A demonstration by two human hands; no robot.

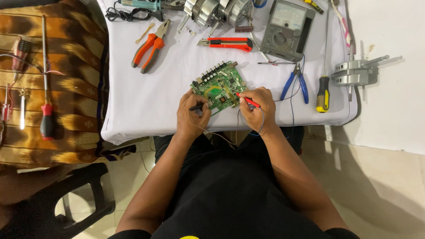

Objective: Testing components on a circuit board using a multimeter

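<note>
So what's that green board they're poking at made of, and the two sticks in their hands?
The green board looks like rigid resin laminate with a glossy green coating, studded with small metal and plastic parts. The red probe in the right hand and the black probe in the left hand look like moulded plastic; their tips are too small to tell.

A matt white cloth (pixel 146 97) was spread smooth over the counter. The green circuit board (pixel 219 86) showed a glossy lacquered face. Orange rubbery sleeves were seen on the pliers (pixel 150 46), bright bare metal on the motor part (pixel 354 73), and patterned woven fabric (pixel 66 88) alongside.
</note>
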